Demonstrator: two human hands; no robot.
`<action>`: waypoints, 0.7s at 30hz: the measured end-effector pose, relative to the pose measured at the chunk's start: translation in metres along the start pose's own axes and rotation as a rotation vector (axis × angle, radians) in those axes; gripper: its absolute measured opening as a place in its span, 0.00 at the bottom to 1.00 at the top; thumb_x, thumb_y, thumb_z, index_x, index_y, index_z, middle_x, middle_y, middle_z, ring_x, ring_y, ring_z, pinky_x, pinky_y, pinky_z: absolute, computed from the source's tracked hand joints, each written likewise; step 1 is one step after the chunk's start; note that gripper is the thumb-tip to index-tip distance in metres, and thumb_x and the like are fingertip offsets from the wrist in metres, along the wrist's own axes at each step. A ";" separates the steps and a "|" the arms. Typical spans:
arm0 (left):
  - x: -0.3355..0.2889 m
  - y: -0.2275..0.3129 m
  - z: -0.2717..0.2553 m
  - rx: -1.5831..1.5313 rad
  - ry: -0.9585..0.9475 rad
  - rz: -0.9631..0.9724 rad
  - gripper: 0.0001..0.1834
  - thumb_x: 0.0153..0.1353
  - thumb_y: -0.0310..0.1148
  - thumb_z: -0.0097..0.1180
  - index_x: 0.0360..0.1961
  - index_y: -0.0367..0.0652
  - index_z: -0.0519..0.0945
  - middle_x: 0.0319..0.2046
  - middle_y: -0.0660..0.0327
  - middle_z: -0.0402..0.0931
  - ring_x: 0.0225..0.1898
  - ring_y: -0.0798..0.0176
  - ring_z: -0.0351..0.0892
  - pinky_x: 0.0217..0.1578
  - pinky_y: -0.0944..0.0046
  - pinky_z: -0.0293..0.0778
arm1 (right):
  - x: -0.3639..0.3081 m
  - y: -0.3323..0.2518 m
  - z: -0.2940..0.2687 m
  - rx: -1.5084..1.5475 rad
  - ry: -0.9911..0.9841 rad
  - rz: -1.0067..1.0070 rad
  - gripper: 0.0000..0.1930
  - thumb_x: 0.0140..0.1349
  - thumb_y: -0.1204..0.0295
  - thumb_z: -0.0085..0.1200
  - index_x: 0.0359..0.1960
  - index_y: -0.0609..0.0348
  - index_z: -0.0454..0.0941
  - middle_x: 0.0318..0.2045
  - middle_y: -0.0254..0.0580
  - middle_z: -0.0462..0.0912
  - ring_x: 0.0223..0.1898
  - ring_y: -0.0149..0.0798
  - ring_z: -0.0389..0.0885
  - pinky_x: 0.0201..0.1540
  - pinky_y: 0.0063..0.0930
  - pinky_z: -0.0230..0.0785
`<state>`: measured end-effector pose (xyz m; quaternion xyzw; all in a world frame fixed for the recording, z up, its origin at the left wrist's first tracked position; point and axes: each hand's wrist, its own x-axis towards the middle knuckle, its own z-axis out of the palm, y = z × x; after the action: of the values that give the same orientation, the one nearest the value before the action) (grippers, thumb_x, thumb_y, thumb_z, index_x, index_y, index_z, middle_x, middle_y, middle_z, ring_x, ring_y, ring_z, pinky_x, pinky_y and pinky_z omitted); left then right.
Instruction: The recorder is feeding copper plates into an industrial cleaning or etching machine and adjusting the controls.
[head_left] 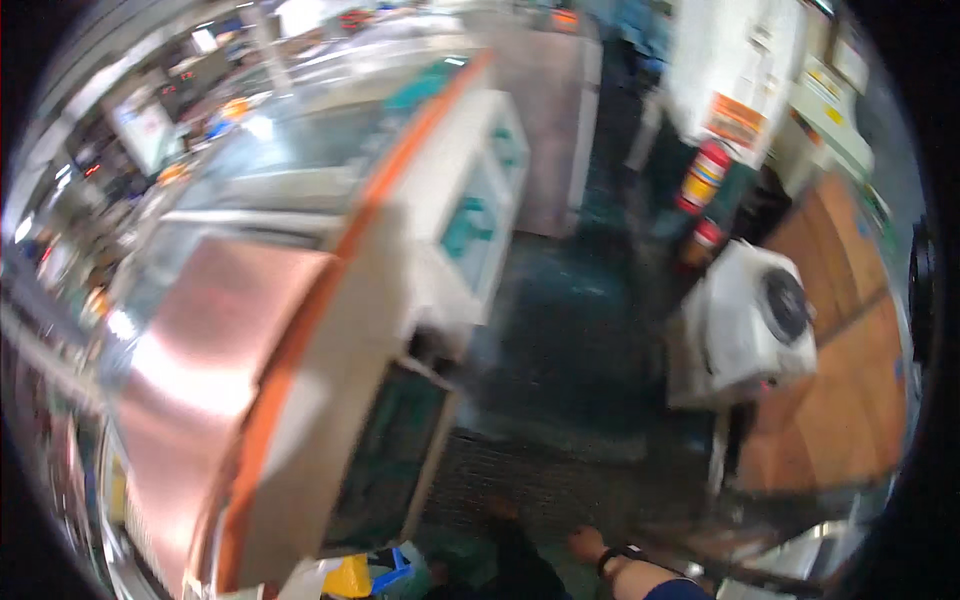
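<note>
My right hand [588, 545] hangs low near the lower edge, over the dark floor. A dark band [622, 556] circles its wrist, and a dark blue sleeve [680, 588] shows higher up the arm. The fingers look curled but are smeared by motion, and nothing that they hold can be made out. My left hand does not show clearly anywhere. To the left of my body lie a yellow bin [348, 577] and a blue bin [391, 571], both cut by the lower edge.
A long white machine with an orange edge strip [375, 195] and a copper-coloured panel [215, 340] lines the left. Dark floor [570, 310] runs ahead. On the right stand a white box-shaped unit [735, 330], brown boards [830, 400] and a red fire extinguisher [706, 176].
</note>
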<state>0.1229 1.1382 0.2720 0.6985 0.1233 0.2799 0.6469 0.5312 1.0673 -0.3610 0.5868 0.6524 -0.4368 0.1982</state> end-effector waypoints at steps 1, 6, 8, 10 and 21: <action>-0.003 0.014 0.014 0.060 0.064 0.024 0.17 0.73 0.38 0.46 0.40 0.37 0.83 0.49 0.44 0.76 0.48 0.43 0.76 0.47 0.46 0.72 | 0.028 0.004 -0.003 -0.317 -0.066 -0.235 0.19 0.60 0.56 0.55 0.47 0.53 0.83 0.40 0.54 0.85 0.41 0.61 0.84 0.41 0.56 0.77; -0.061 0.048 0.086 0.390 0.381 0.207 0.16 0.71 0.36 0.47 0.28 0.39 0.77 0.42 0.46 0.76 0.46 0.42 0.75 0.47 0.47 0.74 | 0.051 -0.001 -0.061 -0.565 0.060 -0.431 0.11 0.64 0.63 0.51 0.37 0.52 0.84 0.36 0.47 0.85 0.39 0.50 0.84 0.41 0.44 0.76; -0.092 0.050 0.110 0.427 0.565 0.308 0.16 0.71 0.36 0.47 0.27 0.40 0.76 0.41 0.46 0.76 0.45 0.42 0.75 0.46 0.47 0.74 | 0.041 -0.044 -0.086 -0.422 -0.201 -0.199 0.10 0.64 0.68 0.53 0.43 0.54 0.82 0.38 0.45 0.82 0.38 0.46 0.81 0.41 0.42 0.72; -0.123 0.044 0.145 0.454 0.866 0.443 0.16 0.70 0.37 0.48 0.25 0.40 0.74 0.39 0.46 0.76 0.43 0.43 0.75 0.45 0.47 0.74 | -0.034 -0.169 -0.125 0.627 -0.083 0.092 0.16 0.64 0.79 0.56 0.54 0.59 0.78 0.40 0.41 0.78 0.35 0.37 0.76 0.38 0.36 0.66; -0.219 0.114 0.290 -0.157 2.467 1.441 0.21 0.67 0.37 0.51 0.19 0.46 0.59 0.24 0.46 0.70 0.31 0.52 0.69 0.34 0.57 0.69 | -0.159 -0.390 -0.005 -0.814 -0.945 -0.567 0.14 0.61 0.79 0.54 0.49 0.62 0.78 0.35 0.45 0.80 0.32 0.40 0.79 0.35 0.36 0.70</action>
<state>0.0830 0.7641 0.3301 -0.1152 0.2060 0.9647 -0.1166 0.2038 1.0044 -0.1039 0.0186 0.7366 -0.4010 0.5444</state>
